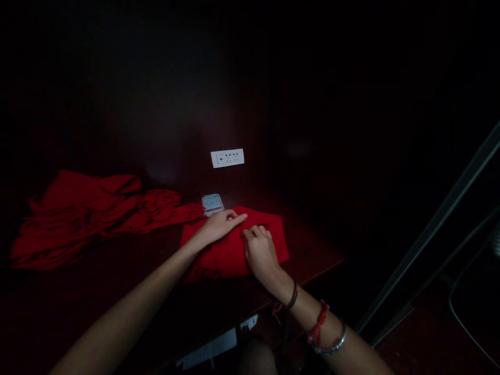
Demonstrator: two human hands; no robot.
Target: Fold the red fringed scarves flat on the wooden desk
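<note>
A folded red scarf [234,258] lies on a dark tabletop. Dark tassels show along its near left edge. My left hand [221,225] rests on its upper left part, thumb stretched out and fingers lying on the cloth. Just to the right, my right hand [261,251] has its fingers curled in and pressed to the cloth, pinching a bit of it; the fingertips are partly hidden. Another red fringed cloth [97,208] lies loosely bunched to the left, its thin fringe reaching a small printed card [213,204] behind my left hand.
A white power socket [227,158] is set in the dark back wall. The tabletop [316,260] ends at an edge on the right. White papers [211,350] show below the front edge. A pale slanted bar [429,229] and a thin cable [464,323] are at the right.
</note>
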